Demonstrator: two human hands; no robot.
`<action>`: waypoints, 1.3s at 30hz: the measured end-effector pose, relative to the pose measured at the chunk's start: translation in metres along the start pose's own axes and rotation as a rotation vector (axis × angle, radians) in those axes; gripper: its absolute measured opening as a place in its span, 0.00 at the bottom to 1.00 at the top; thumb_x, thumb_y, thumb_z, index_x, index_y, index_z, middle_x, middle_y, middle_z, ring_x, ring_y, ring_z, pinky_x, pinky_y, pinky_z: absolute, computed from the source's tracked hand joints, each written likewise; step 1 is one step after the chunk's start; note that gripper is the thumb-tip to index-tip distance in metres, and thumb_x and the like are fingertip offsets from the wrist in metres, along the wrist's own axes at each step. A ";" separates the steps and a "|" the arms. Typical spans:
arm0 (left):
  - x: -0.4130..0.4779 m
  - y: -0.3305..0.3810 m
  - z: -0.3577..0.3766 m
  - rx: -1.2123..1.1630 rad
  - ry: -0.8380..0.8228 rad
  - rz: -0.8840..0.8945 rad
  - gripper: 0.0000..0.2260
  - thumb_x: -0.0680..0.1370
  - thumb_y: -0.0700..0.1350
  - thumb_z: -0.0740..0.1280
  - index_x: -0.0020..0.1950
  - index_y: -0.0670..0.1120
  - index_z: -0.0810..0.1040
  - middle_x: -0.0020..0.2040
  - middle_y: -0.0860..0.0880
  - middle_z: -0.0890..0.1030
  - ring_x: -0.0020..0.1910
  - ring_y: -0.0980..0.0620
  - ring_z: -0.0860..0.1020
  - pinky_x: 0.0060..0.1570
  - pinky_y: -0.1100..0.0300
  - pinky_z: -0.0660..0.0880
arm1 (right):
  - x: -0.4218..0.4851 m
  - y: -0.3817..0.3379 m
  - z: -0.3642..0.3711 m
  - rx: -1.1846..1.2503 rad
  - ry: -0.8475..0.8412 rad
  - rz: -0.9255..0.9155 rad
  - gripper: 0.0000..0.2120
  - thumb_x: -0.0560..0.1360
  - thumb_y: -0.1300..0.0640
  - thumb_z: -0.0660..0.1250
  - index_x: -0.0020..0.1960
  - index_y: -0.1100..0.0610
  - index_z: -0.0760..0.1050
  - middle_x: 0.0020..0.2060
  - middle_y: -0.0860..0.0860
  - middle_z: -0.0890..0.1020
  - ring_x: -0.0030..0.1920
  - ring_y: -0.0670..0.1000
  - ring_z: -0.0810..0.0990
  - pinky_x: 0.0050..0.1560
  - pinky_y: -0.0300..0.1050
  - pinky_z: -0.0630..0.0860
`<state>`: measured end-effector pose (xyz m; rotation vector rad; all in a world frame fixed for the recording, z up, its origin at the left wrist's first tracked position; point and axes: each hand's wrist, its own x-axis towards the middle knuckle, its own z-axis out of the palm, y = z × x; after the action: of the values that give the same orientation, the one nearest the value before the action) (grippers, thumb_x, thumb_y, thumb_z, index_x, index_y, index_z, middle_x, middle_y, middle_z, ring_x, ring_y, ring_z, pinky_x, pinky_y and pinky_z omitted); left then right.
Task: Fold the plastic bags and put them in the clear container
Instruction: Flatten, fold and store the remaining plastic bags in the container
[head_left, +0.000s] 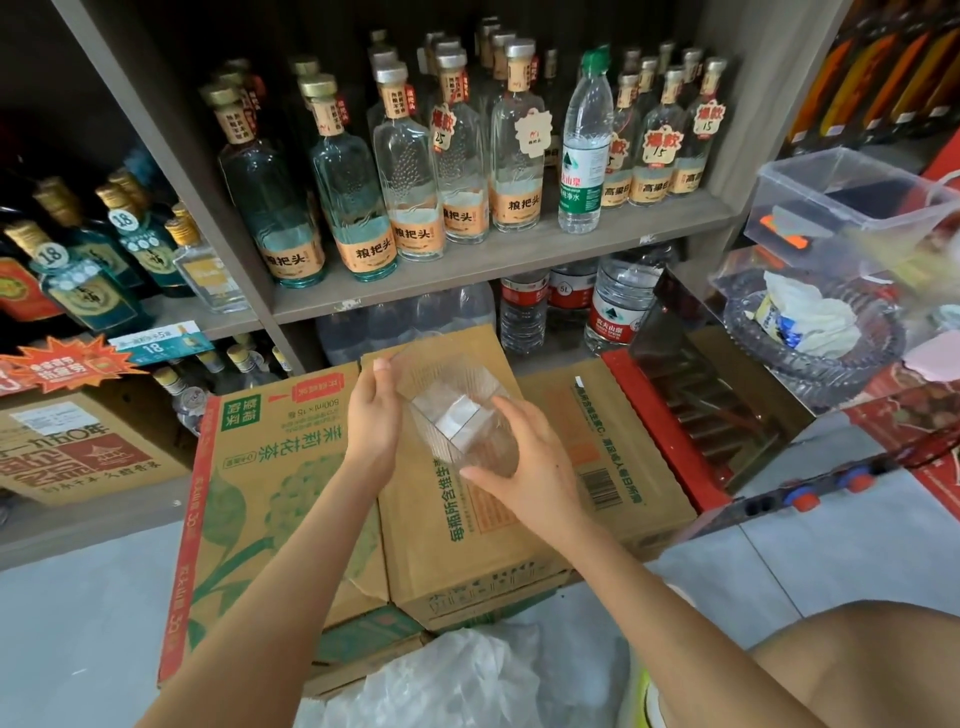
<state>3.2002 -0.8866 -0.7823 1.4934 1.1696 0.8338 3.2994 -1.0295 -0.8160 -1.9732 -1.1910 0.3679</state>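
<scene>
**A:** How is the fold going?

**B:** The left hand (371, 410) is pinching the plastic bag (457, 410) by its left edge, and the right hand (524, 467) is curling round its lower right side. They are holding it in the air above the cardboard boxes (291, 467). I'd be laying it flat on a box and pressing the air out.

**A:** And the containers?

**B:** The clear container (810, 171) is sitting on the counter at right, well apart. Dark and orange shapes are showing through it; inside or behind, I cannot tell. The glass dish (779, 364) below is holding crumpled paper (810, 317).
</scene>
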 end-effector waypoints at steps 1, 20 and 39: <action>0.006 0.004 0.001 -0.004 -0.040 -0.015 0.22 0.84 0.56 0.51 0.74 0.49 0.67 0.72 0.48 0.70 0.71 0.48 0.68 0.71 0.48 0.64 | 0.006 0.000 0.002 -0.013 0.011 0.006 0.39 0.69 0.43 0.73 0.75 0.48 0.59 0.72 0.47 0.63 0.70 0.49 0.64 0.68 0.44 0.62; -0.097 -0.134 -0.147 1.085 0.002 0.159 0.30 0.78 0.62 0.44 0.72 0.50 0.71 0.74 0.44 0.67 0.75 0.40 0.59 0.75 0.42 0.48 | -0.165 0.053 0.079 -0.141 -0.033 -0.066 0.13 0.74 0.40 0.61 0.44 0.48 0.76 0.37 0.41 0.78 0.38 0.43 0.78 0.34 0.36 0.72; -0.095 -0.165 -0.137 1.095 0.266 0.491 0.20 0.80 0.49 0.54 0.66 0.48 0.77 0.68 0.38 0.74 0.68 0.34 0.69 0.68 0.37 0.64 | -0.146 0.130 0.187 -0.534 -0.454 0.537 0.09 0.77 0.51 0.63 0.52 0.52 0.80 0.55 0.53 0.79 0.53 0.55 0.76 0.48 0.43 0.71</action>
<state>3.0048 -0.9353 -0.9027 2.7031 1.5994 0.7368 3.1928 -1.0969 -1.0559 -2.7859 -1.0777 0.8807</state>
